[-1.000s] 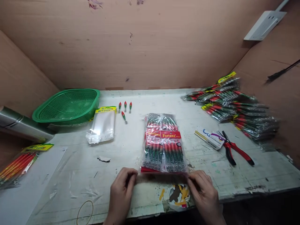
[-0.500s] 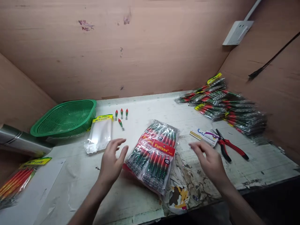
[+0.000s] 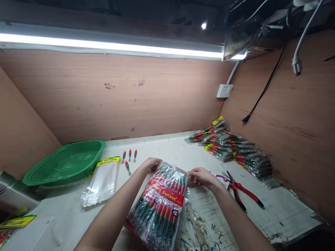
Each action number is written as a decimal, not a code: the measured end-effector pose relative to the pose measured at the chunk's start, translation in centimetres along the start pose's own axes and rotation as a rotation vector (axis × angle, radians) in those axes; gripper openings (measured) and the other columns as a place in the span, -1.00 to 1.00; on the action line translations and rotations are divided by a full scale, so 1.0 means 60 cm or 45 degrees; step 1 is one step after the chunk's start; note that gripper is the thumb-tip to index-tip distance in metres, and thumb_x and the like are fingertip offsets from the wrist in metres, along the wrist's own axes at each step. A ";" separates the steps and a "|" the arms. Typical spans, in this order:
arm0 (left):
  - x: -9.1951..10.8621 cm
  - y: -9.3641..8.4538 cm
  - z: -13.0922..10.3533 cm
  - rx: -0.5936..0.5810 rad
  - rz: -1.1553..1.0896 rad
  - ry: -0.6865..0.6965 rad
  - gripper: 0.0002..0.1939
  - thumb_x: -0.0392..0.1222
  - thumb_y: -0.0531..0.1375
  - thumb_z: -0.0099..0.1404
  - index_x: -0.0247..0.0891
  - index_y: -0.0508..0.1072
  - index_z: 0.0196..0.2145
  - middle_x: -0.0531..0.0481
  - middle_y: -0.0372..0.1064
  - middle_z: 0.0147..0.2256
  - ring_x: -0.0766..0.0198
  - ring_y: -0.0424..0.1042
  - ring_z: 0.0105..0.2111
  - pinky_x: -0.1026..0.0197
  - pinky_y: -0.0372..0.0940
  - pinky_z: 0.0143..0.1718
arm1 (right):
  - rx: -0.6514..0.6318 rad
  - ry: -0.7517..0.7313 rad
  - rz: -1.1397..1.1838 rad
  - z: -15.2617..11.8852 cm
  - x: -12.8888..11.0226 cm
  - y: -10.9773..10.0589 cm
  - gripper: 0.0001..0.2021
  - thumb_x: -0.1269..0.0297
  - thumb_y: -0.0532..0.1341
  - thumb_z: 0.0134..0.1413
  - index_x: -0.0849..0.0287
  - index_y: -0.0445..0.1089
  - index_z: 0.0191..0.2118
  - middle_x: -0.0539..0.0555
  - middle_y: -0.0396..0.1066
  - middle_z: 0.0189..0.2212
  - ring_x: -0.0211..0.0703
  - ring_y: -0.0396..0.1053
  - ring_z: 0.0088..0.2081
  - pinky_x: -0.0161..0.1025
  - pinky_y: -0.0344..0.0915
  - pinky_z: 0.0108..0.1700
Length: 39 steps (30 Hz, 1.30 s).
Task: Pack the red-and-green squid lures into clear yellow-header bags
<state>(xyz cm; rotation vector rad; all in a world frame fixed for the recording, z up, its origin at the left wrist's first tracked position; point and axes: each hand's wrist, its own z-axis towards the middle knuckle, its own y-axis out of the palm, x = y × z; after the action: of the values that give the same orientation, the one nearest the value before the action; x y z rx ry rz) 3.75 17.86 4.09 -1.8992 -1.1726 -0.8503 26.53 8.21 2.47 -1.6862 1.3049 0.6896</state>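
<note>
A clear plastic pack of red and green lures (image 3: 159, 209) with red "Fortune" labels lies tilted at the front middle of the table. My left hand (image 3: 152, 165) is closed on the pack's far left corner, its fingertips partly hidden. At the far right corner, my right hand (image 3: 201, 177) pinches the plastic edge. Several loose red and green lures (image 3: 130, 154) lie beyond my left forearm. Beside them is a stack of clear bags (image 3: 104, 179) with yellow "BCT LURE" headers.
A green basket (image 3: 65, 164) sits at the left, near a metal cylinder (image 3: 17, 195). Red-handled pliers (image 3: 242, 191) lie right of my right hand, partly beside a card. Bagged lures (image 3: 235, 150) are heaped at the back right. A cable (image 3: 297, 62) hangs at upper right.
Both hands have moved forward and closed on the far corners of the lure pack, having been open on either side of it. The view has tilted up, showing the lamp.
</note>
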 end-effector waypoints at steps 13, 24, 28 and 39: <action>0.050 -0.026 -0.046 0.100 -0.142 0.325 -0.81 -0.15 0.16 0.31 -0.37 0.41 -0.24 -0.01 0.40 -0.33 0.34 0.41 -0.40 0.21 0.37 -0.36 | 0.317 -0.484 0.104 -0.032 -0.040 0.017 -0.71 0.26 0.16 0.20 0.25 0.21 -0.53 -0.13 0.15 -0.66 -0.43 0.07 -0.65 -0.44 0.05 -0.58; 0.076 -0.082 -0.220 0.261 -0.243 1.214 -0.64 -0.03 0.37 -0.05 -0.32 0.52 -0.33 -0.04 0.50 -0.42 0.19 0.47 -0.33 0.07 0.33 -0.10 | 0.698 -1.754 -0.675 -0.237 -0.108 0.007 -0.84 0.42 0.04 0.27 0.21 0.32 -0.33 0.02 0.28 -0.46 -0.27 0.26 -0.40 -0.35 0.21 -0.32; -0.067 -0.055 -0.184 0.289 -0.301 0.962 -0.66 0.03 0.34 -0.05 -0.31 0.52 -0.41 -0.05 0.48 -0.48 0.19 0.46 -0.42 0.10 0.35 -0.22 | 0.687 -1.714 -0.811 -0.201 0.023 0.082 -0.80 0.48 -0.02 0.29 0.23 0.30 -0.30 0.05 0.27 -0.46 -0.24 0.26 -0.41 -0.34 0.22 -0.36; -0.250 0.035 -0.284 0.154 -0.602 0.190 -0.53 0.13 0.30 -0.01 -0.32 0.42 -0.30 0.00 0.36 -0.45 0.32 0.38 -0.52 0.28 0.30 -0.54 | 0.710 -1.591 -1.004 -0.212 0.123 0.164 -0.86 0.35 0.09 0.27 0.28 0.36 -0.19 0.13 0.31 -0.36 -0.10 0.21 -0.28 -0.14 0.12 -0.18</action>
<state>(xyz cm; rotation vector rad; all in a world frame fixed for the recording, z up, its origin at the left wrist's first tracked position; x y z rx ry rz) -2.39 -3.67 -0.09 -1.4517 -1.5684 -1.1195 18.32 -7.18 -0.67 -0.8328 -0.0965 0.6060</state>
